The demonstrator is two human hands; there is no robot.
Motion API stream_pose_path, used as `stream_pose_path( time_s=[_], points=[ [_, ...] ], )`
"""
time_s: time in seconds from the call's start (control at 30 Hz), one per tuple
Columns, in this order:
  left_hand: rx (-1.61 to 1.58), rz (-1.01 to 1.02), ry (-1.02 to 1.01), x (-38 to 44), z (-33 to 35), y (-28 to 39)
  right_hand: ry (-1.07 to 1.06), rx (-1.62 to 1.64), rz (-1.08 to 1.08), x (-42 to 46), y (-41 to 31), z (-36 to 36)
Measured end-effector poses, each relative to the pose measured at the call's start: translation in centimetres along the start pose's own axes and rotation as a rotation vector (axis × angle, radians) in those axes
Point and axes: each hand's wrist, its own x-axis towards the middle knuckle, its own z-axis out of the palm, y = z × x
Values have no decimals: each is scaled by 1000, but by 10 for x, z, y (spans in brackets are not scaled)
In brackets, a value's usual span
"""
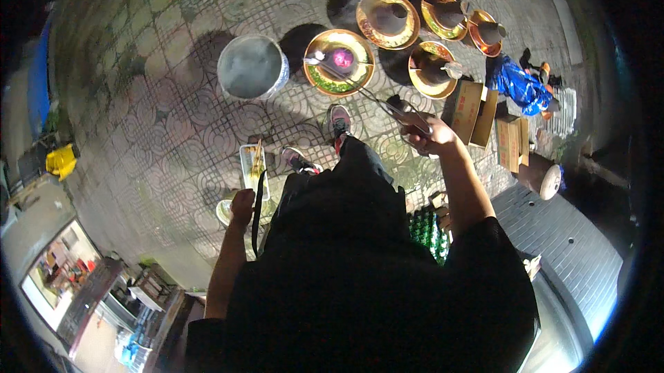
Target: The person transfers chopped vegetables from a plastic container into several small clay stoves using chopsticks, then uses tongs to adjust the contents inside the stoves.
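My right hand (428, 134) grips the handles of long metal tongs (371, 94). The tongs reach over a copper hot pot (339, 88) on the paving, and their tips look pale at the pot's left rim. Pinkish light glows inside that pot's central chimney (342, 57), with green and yellow food around it. My left hand (242, 207) hangs low with fingers curled, beside a dark strip (257, 212); whether it holds the strip I cannot tell. Just ahead of it lies a white tray (243, 165) with thin sticks in it. A pale round bowl (223, 211) shows partly behind the hand.
A steaming bucket (284, 73) stands left of the pot. Several more copper hot pots (388, 43) spread to the right, near cardboard boxes (467, 111) and a blue plastic sheet or bag (519, 82). Green bottles (429, 233) stand at my right side.
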Motion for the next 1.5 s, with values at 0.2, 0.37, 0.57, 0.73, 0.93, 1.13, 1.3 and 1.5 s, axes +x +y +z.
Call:
stream_pose_path(
  time_s=[0.2, 0.37, 0.57, 0.73, 0.93, 1.13, 1.3, 1.5],
  points=[
    [71, 96, 177, -57, 17, -68, -242, -85, -23, 114, -2, 98],
    [-364, -373, 223, -98, 3, -39, -273, 388, 179, 200, 1, 158],
    [651, 480, 261, -107, 25, -123, -373, 294, 36, 166, -13, 128],
    [382, 315, 133, -87, 37, -92, 4, -598, -495, 88, -26, 36],
    [-202, -204, 53, -37, 26, -12, 275, -1666, -398, 23, -68, -35],
    [-183, -221, -11, -12, 23, 34, 202, -2087, -527, 85, -106, -45],
    [-362, -466, -18, -29, 37, 65, 98, -2420, -115, 159, -172, 32],
    [-261, -374, 15, -92, 69, 31, 160, -2720, -127, 321, -135, 82]
  ],
)
